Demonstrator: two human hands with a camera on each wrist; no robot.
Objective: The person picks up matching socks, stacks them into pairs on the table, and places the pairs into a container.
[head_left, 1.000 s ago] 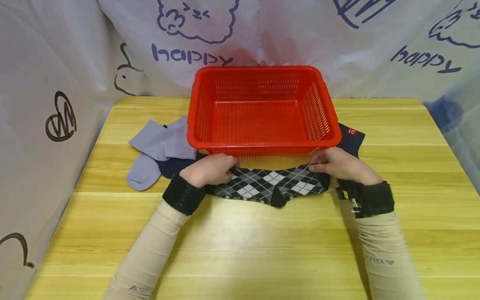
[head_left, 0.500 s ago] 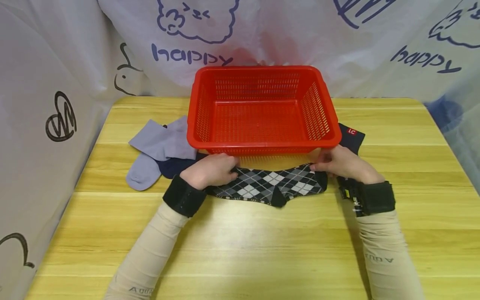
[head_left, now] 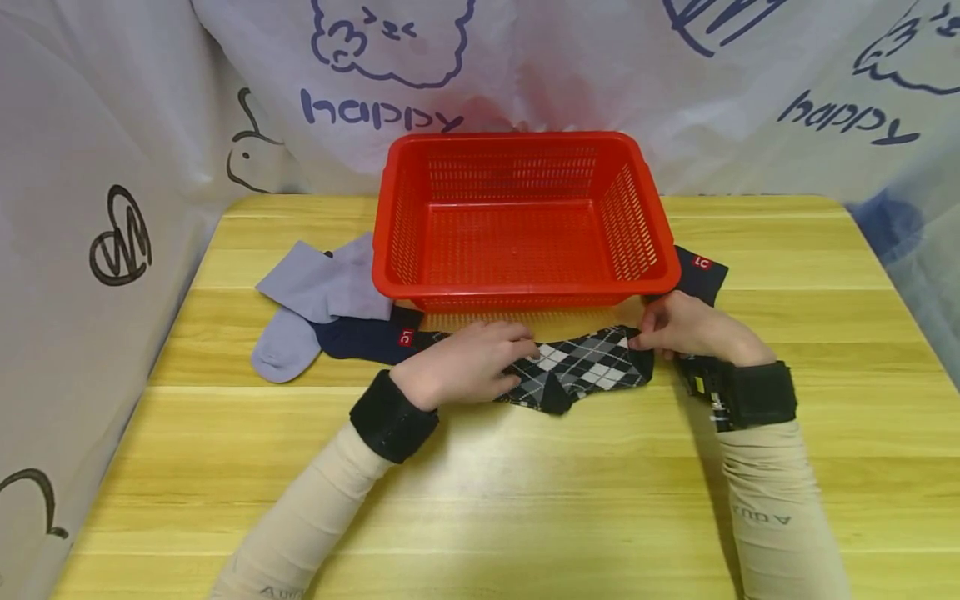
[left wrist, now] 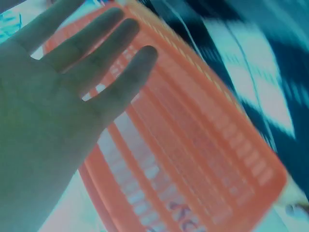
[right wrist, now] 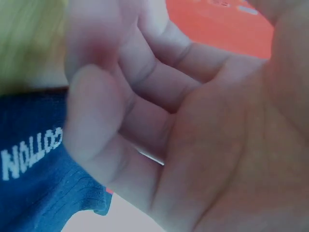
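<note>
A black, grey and white argyle sock lies flat across the table, in front of the basket. Above its left part is my left hand, palm down; the left wrist view shows its fingers extended and spread, with nothing held. At the sock's right end my right hand pinches the edge between thumb and fingertips. In the right wrist view its fingers are curled, and dark blue fabric lettered COTTON shows beside them. The pinched edge itself is hidden there.
A red plastic basket stands behind the argyle sock. To the left, pale lilac socks overlap a navy sock with a red tag. Another navy sock lies partly under the basket's right corner. White cloth hangs behind the table.
My left hand has let go of the argyle sock's left end and moved right over it, uncovering the navy sock's red tag. My right hand has shifted slightly right.
</note>
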